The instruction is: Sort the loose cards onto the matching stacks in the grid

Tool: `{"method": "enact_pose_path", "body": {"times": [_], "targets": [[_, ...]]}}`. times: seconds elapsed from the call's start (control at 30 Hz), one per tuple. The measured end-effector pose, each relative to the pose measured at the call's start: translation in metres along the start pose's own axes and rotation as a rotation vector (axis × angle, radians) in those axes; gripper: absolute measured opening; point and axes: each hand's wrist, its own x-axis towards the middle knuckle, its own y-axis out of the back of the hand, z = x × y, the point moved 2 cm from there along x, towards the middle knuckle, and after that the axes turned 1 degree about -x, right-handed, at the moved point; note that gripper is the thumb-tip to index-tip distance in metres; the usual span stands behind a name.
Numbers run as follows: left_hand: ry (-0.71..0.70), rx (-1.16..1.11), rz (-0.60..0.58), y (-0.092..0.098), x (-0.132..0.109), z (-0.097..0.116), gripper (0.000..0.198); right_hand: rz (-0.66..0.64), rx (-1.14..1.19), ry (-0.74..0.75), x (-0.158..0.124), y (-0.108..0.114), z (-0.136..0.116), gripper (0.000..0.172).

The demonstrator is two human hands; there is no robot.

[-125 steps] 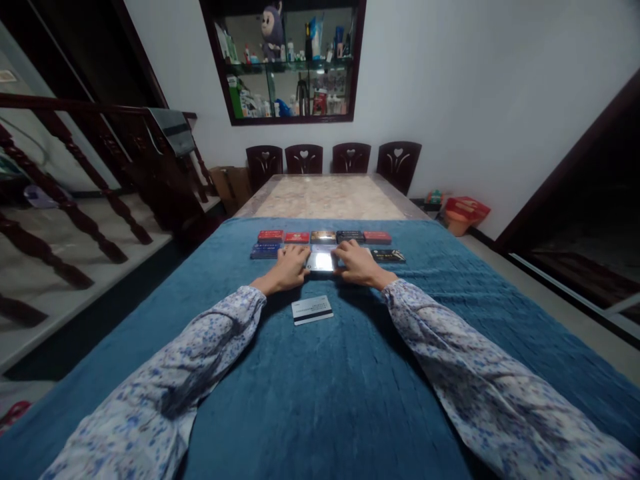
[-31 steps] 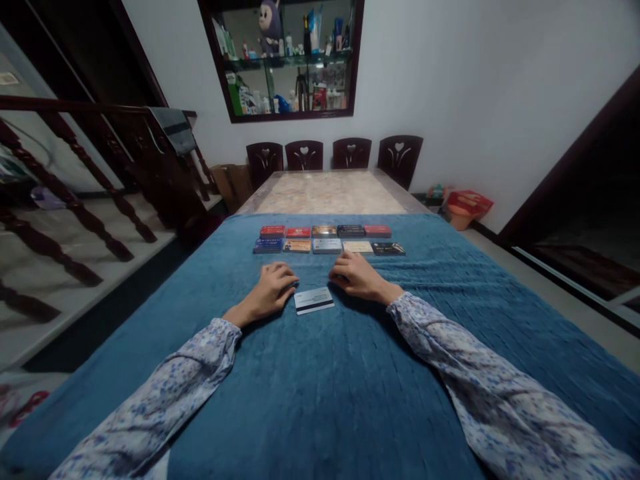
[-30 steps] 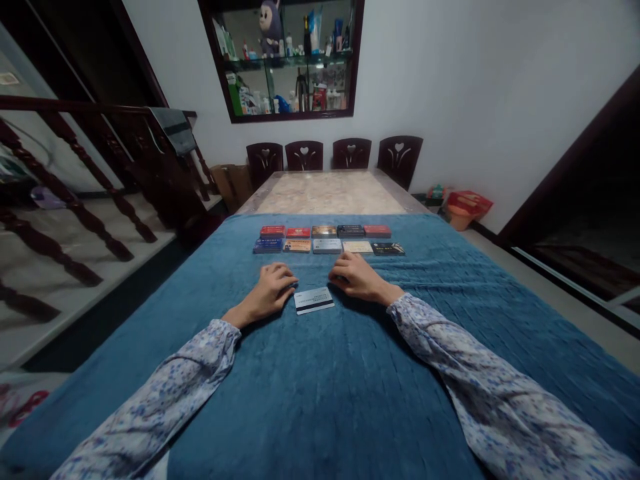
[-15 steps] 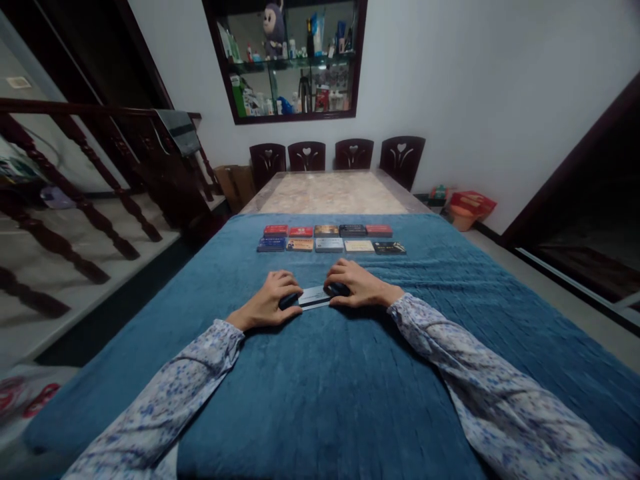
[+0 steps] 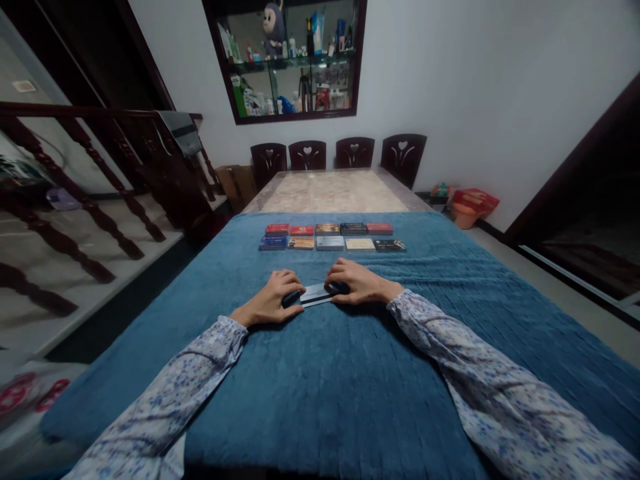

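A pale card with a dark stripe (image 5: 316, 295) lies between my hands, low over the blue cloth (image 5: 320, 373). My left hand (image 5: 275, 297) grips its left end between thumb and fingers. At the right end, my right hand (image 5: 354, 283) pinches it the same way. Beyond my hands, two rows of small card stacks rest on the cloth. The nearer row has a blue stack (image 5: 273, 243), a light grey one (image 5: 330, 243), a cream one (image 5: 359, 245) and a black one (image 5: 391, 245). Red stacks (image 5: 277, 229) are in the farther row.
The bare stone end of the table (image 5: 335, 190) lies past the cloth, with several dark chairs (image 5: 355, 153) behind it. A wooden railing (image 5: 95, 113) runs along the left. A red bag (image 5: 474, 200) is on the floor at the right.
The view has shifted slightly. Both hands keep their hold on the card, which looks nearly unmoved on the cloth.
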Motion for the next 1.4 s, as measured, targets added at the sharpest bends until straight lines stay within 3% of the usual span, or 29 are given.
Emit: {"method": "enact_pose_path", "body": {"times": [0.43, 0.6, 0.83, 1.13, 1.4], "targets": [[-0.017, -0.059, 0.057, 0.0, 0.001, -0.004, 0.02, 0.016, 0.033, -0.01, 0.001, 0.006, -0.002, 0.021], [0.0, -0.149, 0.107, 0.001, 0.004, -0.005, 0.02, 0.033, 0.06, -0.004, 0.002, 0.009, -0.004, 0.026], [0.047, -0.253, 0.203, 0.002, 0.008, -0.008, 0.02, 0.123, 0.092, -0.038, 0.004, 0.005, 0.002, 0.032], [0.143, -0.212, 0.346, -0.002, 0.011, -0.014, 0.022, 0.225, -0.013, -0.107, 0.008, -0.008, 0.009, 0.035], [0.161, -0.166, 0.436, -0.007, 0.013, -0.019, 0.02, 0.345, -0.055, -0.207, 0.011, -0.017, 0.011, 0.022]]}}
